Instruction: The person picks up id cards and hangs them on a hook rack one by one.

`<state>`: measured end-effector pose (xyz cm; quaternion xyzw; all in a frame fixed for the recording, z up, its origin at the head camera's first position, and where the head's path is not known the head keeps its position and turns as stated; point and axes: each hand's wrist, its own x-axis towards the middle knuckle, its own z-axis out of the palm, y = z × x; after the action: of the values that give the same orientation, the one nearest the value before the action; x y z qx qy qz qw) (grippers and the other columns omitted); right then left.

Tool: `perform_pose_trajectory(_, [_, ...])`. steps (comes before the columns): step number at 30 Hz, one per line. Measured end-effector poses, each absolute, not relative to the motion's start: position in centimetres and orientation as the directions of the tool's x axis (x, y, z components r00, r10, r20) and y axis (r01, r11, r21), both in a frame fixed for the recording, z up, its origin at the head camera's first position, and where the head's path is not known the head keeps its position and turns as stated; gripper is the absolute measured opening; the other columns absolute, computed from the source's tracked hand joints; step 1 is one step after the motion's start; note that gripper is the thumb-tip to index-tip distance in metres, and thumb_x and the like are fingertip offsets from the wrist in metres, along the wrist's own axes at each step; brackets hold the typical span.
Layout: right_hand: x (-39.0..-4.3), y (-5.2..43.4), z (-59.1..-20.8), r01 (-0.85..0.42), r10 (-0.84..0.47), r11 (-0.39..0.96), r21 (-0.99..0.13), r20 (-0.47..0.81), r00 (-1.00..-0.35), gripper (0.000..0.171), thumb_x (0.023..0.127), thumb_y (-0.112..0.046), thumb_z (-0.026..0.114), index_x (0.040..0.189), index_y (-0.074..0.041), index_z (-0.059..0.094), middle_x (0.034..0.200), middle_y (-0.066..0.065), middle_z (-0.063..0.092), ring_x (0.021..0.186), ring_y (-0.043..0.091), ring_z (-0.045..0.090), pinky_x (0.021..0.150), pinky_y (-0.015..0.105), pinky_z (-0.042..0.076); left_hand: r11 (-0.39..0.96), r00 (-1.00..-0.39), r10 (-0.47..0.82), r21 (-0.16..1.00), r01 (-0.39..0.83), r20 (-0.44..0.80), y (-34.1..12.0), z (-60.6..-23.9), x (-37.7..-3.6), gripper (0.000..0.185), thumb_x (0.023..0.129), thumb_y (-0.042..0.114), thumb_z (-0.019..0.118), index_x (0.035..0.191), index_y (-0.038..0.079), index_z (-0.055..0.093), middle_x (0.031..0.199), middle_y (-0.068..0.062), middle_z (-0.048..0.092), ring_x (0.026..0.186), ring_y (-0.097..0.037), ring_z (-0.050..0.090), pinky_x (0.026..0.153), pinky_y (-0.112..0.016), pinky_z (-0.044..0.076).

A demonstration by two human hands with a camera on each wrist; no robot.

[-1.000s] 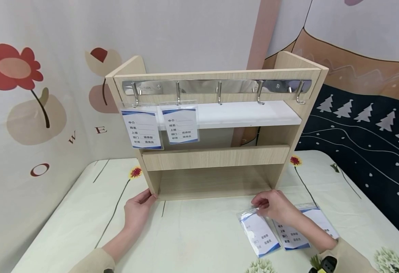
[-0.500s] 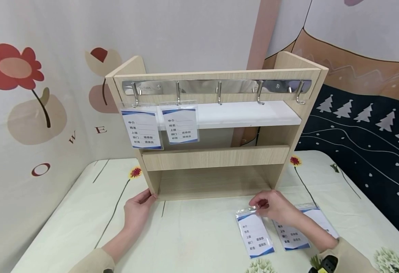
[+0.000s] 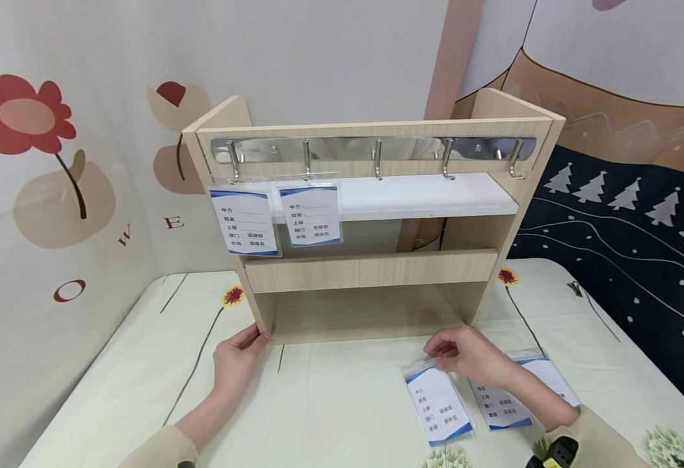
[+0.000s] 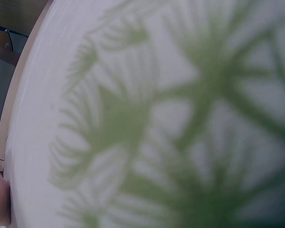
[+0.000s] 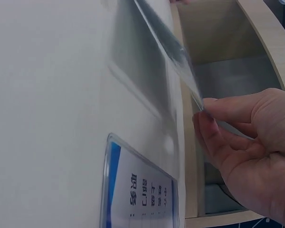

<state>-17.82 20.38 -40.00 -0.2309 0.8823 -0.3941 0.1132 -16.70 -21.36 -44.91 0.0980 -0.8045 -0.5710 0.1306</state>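
My right hand pinches the top edge of a clear-sleeved name badge between thumb and fingers. In the right wrist view the pinched badge is tilted up off the white cloth, casting a shadow. Beneath my right forearm lie other badges, partly covered by it. My left hand grips the lower left corner of a small wooden shelf, thumb at the front. Two badges hang from the hooks at left, the first badge and the second badge. The left wrist view shows mostly blurred cloth.
A metal hook rail runs across the shelf's top board; its three hooks to the right carry nothing. Behind the rail is a white shelf board. A flower-printed cloth covers the table, with patterned curtains behind.
My right hand has shifted slightly left with the pinched badge, which has swung a little left and become more upright. My left hand stays at the shelf corner.
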Motion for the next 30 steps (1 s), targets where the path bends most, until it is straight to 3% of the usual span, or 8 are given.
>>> perform_pose_trajectory(7, [-17.9, 20.2, -39.3, -0.333, -0.547, 0.523, -0.785, -0.010, -0.837, 0.019, 0.090, 0.003, 0.074, 0.107, -0.007, 0.075, 0.102, 0.000, 0.070, 0.089, 0.018, 0.061, 0.079, 0.024, 0.055, 0.323, -0.948, -0.306, 0.946, -0.010, 0.094, -21.3, -44.9, -16.6, 0.037, 0.099, 0.005, 0.067, 0.134, -0.006, 0.063, 0.130, -0.023, 0.065, 0.118, -0.029, 0.064, 0.077, -0.007, 0.050])
perform_pose_trajectory(15, [-17.8, 20.2, -38.0, -0.345, -0.599, 0.400, -0.849, 0.043, -0.800, 0.018, 0.093, 0.001, 0.072, 0.111, 0.000, 0.073, 0.109, 0.012, 0.072, 0.093, 0.017, 0.063, 0.082, 0.024, 0.056, 0.326, -0.947, -0.307, 0.945, -0.010, 0.095, -21.3, -44.8, -16.6, 0.037, 0.099, 0.005, 0.066, 0.134, -0.006, 0.063, 0.130, -0.023, 0.065, 0.119, -0.031, 0.064, 0.077, -0.006, 0.050])
perform_pose_trajectory(30, [-17.7, 19.7, -36.5, -0.414, -0.596, 0.327, -0.850, 0.154, -0.788, 0.015, 0.094, 0.003, 0.070, 0.108, -0.001, 0.074, 0.105, 0.011, 0.072, 0.091, 0.019, 0.064, 0.080, 0.025, 0.057, 0.327, -0.949, -0.300, 0.945, -0.007, 0.097, -21.4, -44.9, -16.6, 0.037, 0.098, 0.004, 0.067, 0.134, -0.006, 0.063, 0.129, -0.022, 0.065, 0.117, -0.027, 0.064, 0.079, -0.009, 0.052])
